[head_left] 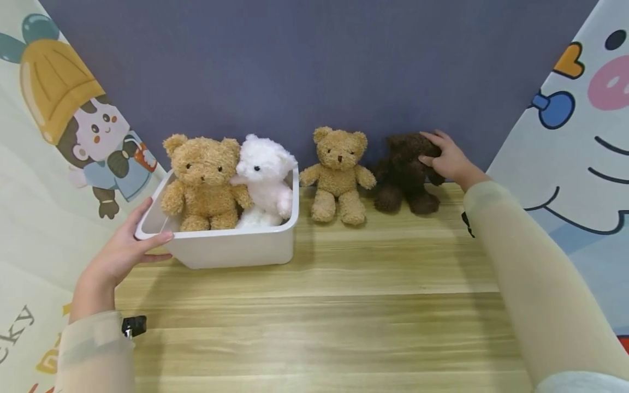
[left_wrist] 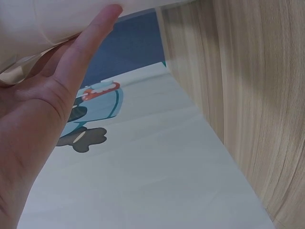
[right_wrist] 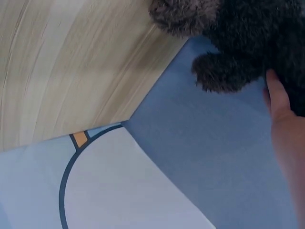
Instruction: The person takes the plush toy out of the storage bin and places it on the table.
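Note:
At the left, a white plastic bin [head_left: 236,245] holds a tan teddy bear [head_left: 203,180] and a fluffy white stuffed animal [head_left: 267,169], side by side and upright. My left hand [head_left: 123,248] grips the bin's near left corner, with a finger along the rim; the left wrist view shows the hand [left_wrist: 52,90] against the bin's outer wall [left_wrist: 62,19]. To the right, a dark brown teddy bear [head_left: 405,172] sits against the back wall. My right hand [head_left: 449,161] holds it by the head; part of that grip is hidden behind the fur.
Between the bin and the brown bear, a smaller tan teddy bear [head_left: 340,177] sits against the blue-grey back panel [head_left: 319,65]. Cartoon-printed sheets line the left side [head_left: 34,218] and right side [head_left: 589,164] of the wood-grain surface [head_left: 314,327].

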The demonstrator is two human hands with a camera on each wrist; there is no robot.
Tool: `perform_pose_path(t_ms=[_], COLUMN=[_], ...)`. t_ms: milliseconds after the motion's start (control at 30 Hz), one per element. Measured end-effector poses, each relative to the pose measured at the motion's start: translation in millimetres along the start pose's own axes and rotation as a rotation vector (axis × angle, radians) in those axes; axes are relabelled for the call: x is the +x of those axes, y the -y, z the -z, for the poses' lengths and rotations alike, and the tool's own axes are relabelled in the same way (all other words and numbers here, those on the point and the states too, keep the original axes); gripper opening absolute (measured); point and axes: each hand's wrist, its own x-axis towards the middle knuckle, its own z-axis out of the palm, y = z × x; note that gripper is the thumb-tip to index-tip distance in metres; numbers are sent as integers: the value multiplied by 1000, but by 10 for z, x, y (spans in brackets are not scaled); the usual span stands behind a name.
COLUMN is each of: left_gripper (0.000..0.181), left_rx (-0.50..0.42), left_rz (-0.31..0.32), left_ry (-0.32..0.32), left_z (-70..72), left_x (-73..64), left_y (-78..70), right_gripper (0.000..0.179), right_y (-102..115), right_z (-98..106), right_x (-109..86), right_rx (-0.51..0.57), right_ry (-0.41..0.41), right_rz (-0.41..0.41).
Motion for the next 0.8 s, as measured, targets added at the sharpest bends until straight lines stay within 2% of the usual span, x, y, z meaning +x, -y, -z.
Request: perform_pose_path(t_ms=[167,500,800], left_gripper=[103,103,103], left_rx=[7,32,42], left_rz=[17,23,21], left_ry=[5,2,-4], left_z=[-5,-1,20], left_x=[2,8,8], left_y=[12,9,6], right_gripper=[72,71,72], right_y=[-17,20,289], right_z=[-54,-53,95], right_x=[31,9,-1], right_rx=[8,57,61], right_ry=[-60,-104,-155], right_rz=[-19,-47,-18])
